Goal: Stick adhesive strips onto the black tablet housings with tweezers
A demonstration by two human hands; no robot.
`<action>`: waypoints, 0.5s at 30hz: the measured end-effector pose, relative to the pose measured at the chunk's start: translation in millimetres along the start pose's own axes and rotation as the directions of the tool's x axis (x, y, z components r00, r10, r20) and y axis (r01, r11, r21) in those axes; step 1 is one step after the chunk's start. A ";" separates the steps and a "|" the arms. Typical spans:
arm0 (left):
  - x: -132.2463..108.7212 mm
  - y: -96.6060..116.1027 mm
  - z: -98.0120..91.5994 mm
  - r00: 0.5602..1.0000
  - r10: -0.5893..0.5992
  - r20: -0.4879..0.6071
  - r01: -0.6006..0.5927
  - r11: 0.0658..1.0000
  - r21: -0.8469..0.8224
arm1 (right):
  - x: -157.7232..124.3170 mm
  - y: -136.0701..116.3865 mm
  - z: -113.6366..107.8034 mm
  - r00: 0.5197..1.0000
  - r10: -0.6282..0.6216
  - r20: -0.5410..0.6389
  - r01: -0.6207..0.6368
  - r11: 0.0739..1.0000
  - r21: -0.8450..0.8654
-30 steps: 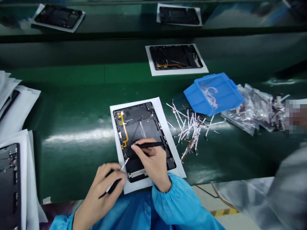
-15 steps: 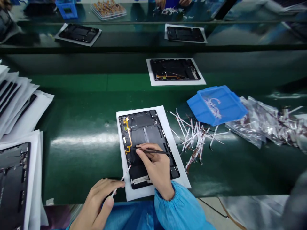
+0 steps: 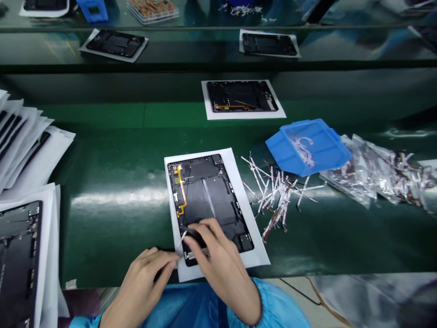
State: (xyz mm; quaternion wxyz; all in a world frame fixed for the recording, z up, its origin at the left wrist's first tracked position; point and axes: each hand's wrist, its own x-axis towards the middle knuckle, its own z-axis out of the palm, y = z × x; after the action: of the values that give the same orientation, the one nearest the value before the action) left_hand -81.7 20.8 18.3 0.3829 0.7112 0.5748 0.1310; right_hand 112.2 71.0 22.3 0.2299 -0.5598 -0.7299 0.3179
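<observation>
Right hand point(image 3: 221, 262): fingers pinched a thin black tool point(image 3: 190, 231) onto the near end of an open black tablet chassis point(image 3: 208, 196) lying on a white paper sheet point(image 3: 239, 182). Left hand point(image 3: 145, 278): fingers grasped a narrow white strip point(image 3: 181, 238) touching the chassis edge. Loose white strips point(image 3: 276, 191) lay right of the fingers on the green desk point(image 3: 112, 182).

Green glossy table point(image 3: 112, 182). Landmark: blue shallow plastic tray point(image 3: 309, 146), lying tilted.
- Left of tray, nearer: white paper sheet point(image 3: 254, 253) bearing a black open tablet chassis point(image 3: 208, 191).
- Between sheet and tray: loose white paper strips point(image 3: 273, 191).
- Right of tray, touching it: crumpled clear plastic bags point(image 3: 372, 177).
- Beyond tray, leftward: second white sheet point(image 3: 239, 114).
- Far left: fanned stack of white sheets point(image 3: 34, 146).
</observation>
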 end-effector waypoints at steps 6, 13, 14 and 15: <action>-0.2 2.0 3.1 1.000 -0.020 0.013 0.019 0.999 0.038 | 5.5 -2.4 15.6 0.998 0.000 0.067 0.014 0.978 -0.208; -1.5 9.1 4.7 0.996 -0.088 -0.029 0.089 0.995 0.036 | 5.6 1.3 14.0 0.999 0.022 0.043 -0.014 0.985 -0.173; -1.5 9.3 5.7 0.993 -0.102 -0.052 0.104 0.994 0.040 | 6.0 1.6 13.8 0.999 0.026 0.047 -0.018 0.987 -0.160; -1.2 9.2 6.7 0.991 -0.111 -0.069 0.114 0.993 0.042 | 6.6 1.9 13.7 0.998 0.029 0.049 -0.021 0.989 -0.146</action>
State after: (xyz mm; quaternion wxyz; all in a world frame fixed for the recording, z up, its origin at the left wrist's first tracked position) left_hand -71.3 16.6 20.4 0.3540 0.6814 0.6293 0.1197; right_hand 102.3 74.9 11.3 0.1656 -0.5757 -0.7498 0.2809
